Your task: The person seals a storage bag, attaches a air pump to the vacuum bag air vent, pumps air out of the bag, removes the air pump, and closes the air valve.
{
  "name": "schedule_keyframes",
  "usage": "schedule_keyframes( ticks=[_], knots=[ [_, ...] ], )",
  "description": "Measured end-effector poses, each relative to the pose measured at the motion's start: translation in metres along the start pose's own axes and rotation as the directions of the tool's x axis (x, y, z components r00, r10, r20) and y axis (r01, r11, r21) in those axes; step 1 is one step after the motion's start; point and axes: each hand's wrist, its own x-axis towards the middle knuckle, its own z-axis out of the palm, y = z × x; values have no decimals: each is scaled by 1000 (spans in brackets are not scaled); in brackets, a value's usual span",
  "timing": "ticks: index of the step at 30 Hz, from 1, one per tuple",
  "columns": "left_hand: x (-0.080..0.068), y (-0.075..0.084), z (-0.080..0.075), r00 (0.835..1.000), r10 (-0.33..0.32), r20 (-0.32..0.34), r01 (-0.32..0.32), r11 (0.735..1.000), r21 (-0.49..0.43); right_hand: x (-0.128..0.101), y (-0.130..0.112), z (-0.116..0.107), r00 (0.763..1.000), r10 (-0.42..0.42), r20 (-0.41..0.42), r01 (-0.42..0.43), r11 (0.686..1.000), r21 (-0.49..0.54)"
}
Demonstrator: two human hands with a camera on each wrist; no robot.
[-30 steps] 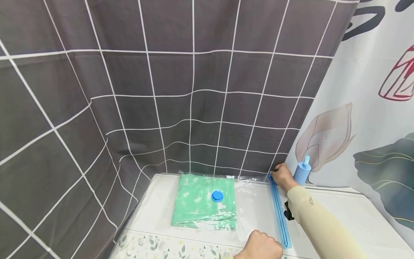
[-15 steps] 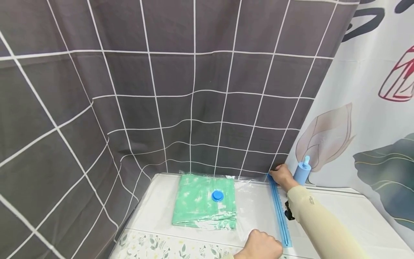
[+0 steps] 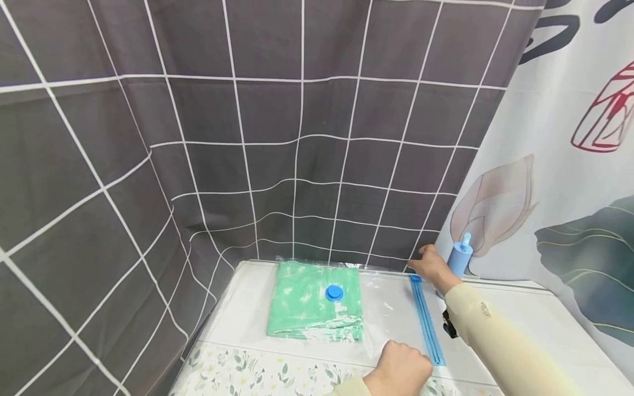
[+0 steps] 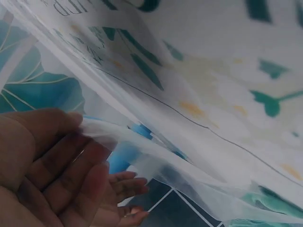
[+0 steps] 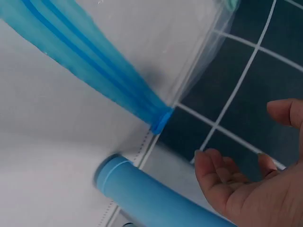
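Observation:
A clear vacuum bag (image 3: 388,308) lies flat on the white table (image 3: 520,330), with a folded green cloth (image 3: 307,302) inside under a round blue valve (image 3: 334,292). A blue zip strip (image 3: 426,324) runs along its right edge. My left hand (image 3: 398,371) pinches the bag's near edge by the strip's near end; the left wrist view shows the clear film (image 4: 142,156) between thumb and fingers (image 4: 47,161). My right hand (image 3: 431,267) hovers by the strip's far end (image 5: 161,120), palm (image 5: 236,175) open, holding nothing.
A blue pump cylinder (image 3: 459,257) stands just right of my right hand, also in the right wrist view (image 5: 156,198). A grey checked curtain (image 3: 247,137) hangs behind and to the left, a floral curtain (image 3: 569,165) on the right. A flowered cloth (image 3: 257,374) covers the near table edge.
My right hand has come off the far end of the zip strip and now sits slightly clear of it. The left hand stays at the near edge. The head view shifted a little.

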Motion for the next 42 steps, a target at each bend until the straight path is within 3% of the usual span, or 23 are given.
schedule_keyframes(
  ticks=[4,7,9,12,16,17,19,22,23,24,26,28,33,36,37,39,40,41,42],
  knots=[
    [-6,-6,-7,998,-45,34,45,999,-2,11,6,8,998,-69,-12,68,998,-10],
    [-18,-21,-11,994,-105,-32,106,994,35,24,17,25,990,-141,-16,140,989,-51],
    [-30,-38,-10,980,-175,-93,182,981,68,39,33,46,969,-245,-41,240,964,-112],
    [-54,-74,-7,939,-326,-111,335,940,69,36,27,73,953,-303,-6,299,942,-150],
    [-87,-134,8,860,-508,-51,509,861,-8,13,-6,100,947,-315,64,321,937,-136],
    [-95,-148,12,838,-544,-39,543,839,-34,14,-7,108,928,-367,62,372,918,-135],
    [-108,-176,21,802,-597,-37,592,800,-95,3,-22,113,914,-400,71,406,901,-152],
    [-122,-211,30,757,-653,27,646,742,-179,-13,-43,118,894,-440,81,447,877,-177],
    [-126,-221,32,745,-665,57,660,722,-207,-18,-50,120,894,-440,87,448,876,-179],
    [-128,-230,34,734,-673,94,673,702,-235,-31,-63,119,910,-402,101,414,890,-190],
    [-132,-245,37,719,-673,172,691,666,-282,-38,-73,125,911,-398,107,412,887,-209],
    [-132,-257,41,723,-653,226,687,647,-330,-44,-80,132,916,-386,112,401,884,-239],
    [-125,-272,45,771,-563,298,635,637,-437,-46,-85,147,924,-362,123,383,873,-301],
    [-120,-276,49,771,-540,338,635,616,-466,-41,-83,158,917,-379,127,400,852,-339],
    [-118,-278,52,768,-538,348,639,610,-469,-34,-77,164,906,-403,127,420,831,-365],
    [-114,-282,61,767,-536,353,641,614,-461,-21,-67,176,887,-446,122,454,788,-417],
    [-113,-286,73,774,-533,341,632,632,-448,-12,-59,183,869,-481,115,478,759,-442],
    [-111,-288,79,774,-535,340,633,639,-436,-9,-57,187,865,-488,114,482,749,-455],
    [-110,-292,90,784,-530,324,621,662,-420,-6,-56,190,864,-491,114,484,743,-462]
  ],
)
